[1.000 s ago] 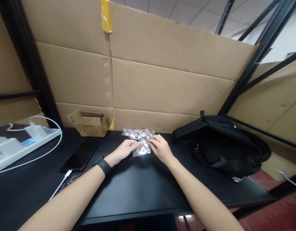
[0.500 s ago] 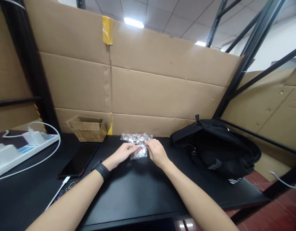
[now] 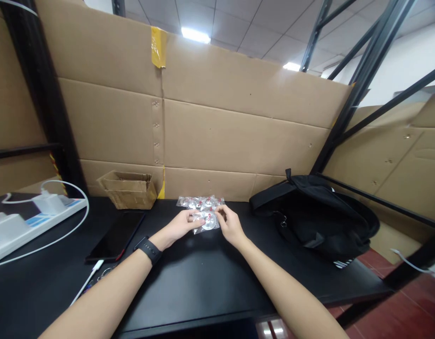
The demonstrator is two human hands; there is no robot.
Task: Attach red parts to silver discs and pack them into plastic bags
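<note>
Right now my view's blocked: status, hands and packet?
Left hand and right hand both pinch one clear packet. Packet pile just behind. Black bag to right.

Left hand (image 3: 178,227), right hand (image 3: 230,226), fingers (image 3: 195,221) pinched

The small clear packet (image 3: 207,221), seen lying flat on the black table (image 3: 203,273) half a second earlier, is now raised and tilted, pinched at its edges between the left hand (image 3: 180,226) and the right hand (image 3: 229,224). The right hand, laid flat before, is now curled, and the packet is brought nearer the pile of packets (image 3: 199,202)
</note>
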